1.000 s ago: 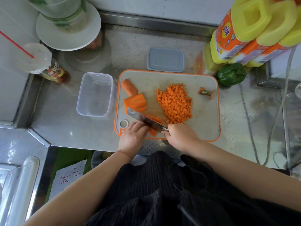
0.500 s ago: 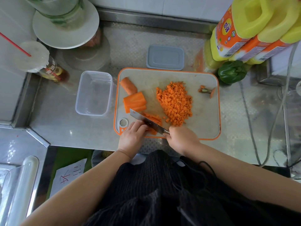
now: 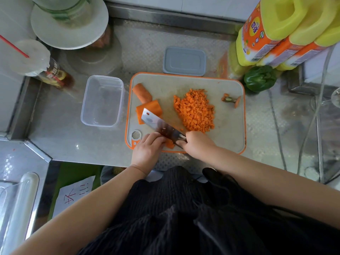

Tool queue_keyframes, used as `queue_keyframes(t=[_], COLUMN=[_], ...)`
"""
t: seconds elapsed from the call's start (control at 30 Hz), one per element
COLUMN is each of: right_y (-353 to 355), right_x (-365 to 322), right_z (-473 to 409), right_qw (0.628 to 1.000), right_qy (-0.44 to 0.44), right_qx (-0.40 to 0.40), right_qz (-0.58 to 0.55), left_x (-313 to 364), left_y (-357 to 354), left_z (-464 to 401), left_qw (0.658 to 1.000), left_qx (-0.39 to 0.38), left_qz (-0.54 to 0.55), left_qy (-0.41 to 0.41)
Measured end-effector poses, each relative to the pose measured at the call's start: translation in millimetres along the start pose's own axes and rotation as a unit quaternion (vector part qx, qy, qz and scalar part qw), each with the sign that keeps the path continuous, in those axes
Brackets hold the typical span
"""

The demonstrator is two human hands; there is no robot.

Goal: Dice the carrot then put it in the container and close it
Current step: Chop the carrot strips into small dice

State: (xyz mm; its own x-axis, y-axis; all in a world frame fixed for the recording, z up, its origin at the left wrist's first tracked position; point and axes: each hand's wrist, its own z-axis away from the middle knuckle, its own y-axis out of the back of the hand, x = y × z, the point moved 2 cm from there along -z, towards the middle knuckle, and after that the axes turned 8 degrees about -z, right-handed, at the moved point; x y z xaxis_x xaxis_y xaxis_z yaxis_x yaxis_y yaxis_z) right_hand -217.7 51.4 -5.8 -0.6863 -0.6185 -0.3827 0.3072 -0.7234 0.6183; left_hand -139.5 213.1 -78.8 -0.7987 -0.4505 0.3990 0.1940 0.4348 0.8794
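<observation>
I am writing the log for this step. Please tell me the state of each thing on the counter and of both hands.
Clear container: open, empty.
Grey lid: off, lying flat.
Carrot chunks: uncut.
Diced carrot: piled on cutting board.
Cleaver: gripped by right hand.
Left hand: holds carrot strips.

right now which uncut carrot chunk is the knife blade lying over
The flat-cut carrot chunk under the knife tip; the rounded carrot end lies clear, farther back.

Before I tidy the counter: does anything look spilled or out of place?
Nothing looks spilled. The diced carrot sits heaped on the cutting board, and the container stands empty beside it. The carrot top lies apart near the board's right edge, which is only trimmings.
</observation>
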Motion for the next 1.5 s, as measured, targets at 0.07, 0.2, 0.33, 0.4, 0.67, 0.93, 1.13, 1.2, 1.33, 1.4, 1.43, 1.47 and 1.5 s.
queue_keyframes(t=[0.07,0.2,0.33,0.4,0.67,0.93,1.13,1.2,1.33,1.4,1.43,1.47,1.5], right_y=[0.9,5.6,2.6,0.3,3.4,2.2,-0.3,-3.3,-6.7,-9.1,-10.7,-11.7,-11.3], right_x=[-2.2,-1.4,0.2,-0.2,-3.1,0.7,-0.1,-0.3,-1.3,-1.0,-1.1,-1.1,-0.3], right_z=[-1.6,7.4,15.4,16.9,14.9,12.5,13.8,12.6,5.6,3.2,2.9,2.7,3.5], right_qw=[1.000,0.999,0.998,0.998,0.999,0.998,0.996,0.996,0.997,0.997,0.997,0.996,0.996], right_qy=[-0.001,0.010,0.019,0.012,-0.002,0.022,0.034,0.027,0.015,0.012,0.013,0.016,0.019], right_qx=[0.002,0.041,0.034,0.031,0.006,0.004,0.020,0.015,0.017,0.020,0.022,0.025,0.028], right_qz=[-0.014,0.007,0.050,0.053,0.032,0.056,0.076,0.078,0.078,0.077,0.079,0.082,0.084], left_x=[0.8,-0.3,-2.6,-3.1,-3.3,-5.7,-5.4,-5.9,-5.0,-4.5,-4.3,-4.2,-2.7], left_y=[1.7,3.0,1.6,0.9,-1.5,-4.0,-4.0,-4.7,-4.4,-5.2,-5.3,-5.4,-4.6], left_z=[-0.5,-1.1,-0.6,0.2,-2.1,-0.7,-0.8,-1.2,-0.9,-1.3,-1.3,-1.1,-1.3], left_qw=[1.000,1.000,0.999,0.999,0.999,0.999,0.999,0.999,0.999,0.999,0.999,0.999,0.999], left_qx=[-0.003,-0.012,-0.025,-0.032,-0.032,-0.028,-0.029,-0.027,-0.023,-0.021,-0.021,-0.022,-0.022], left_qz=[0.001,-0.005,-0.005,-0.007,0.009,0.007,0.015,0.016,0.013,0.008,0.007,0.004,0.001], left_qy=[-0.004,-0.021,-0.025,-0.022,-0.027,-0.028,-0.031,-0.029,-0.031,-0.027,-0.025,-0.023,-0.023])
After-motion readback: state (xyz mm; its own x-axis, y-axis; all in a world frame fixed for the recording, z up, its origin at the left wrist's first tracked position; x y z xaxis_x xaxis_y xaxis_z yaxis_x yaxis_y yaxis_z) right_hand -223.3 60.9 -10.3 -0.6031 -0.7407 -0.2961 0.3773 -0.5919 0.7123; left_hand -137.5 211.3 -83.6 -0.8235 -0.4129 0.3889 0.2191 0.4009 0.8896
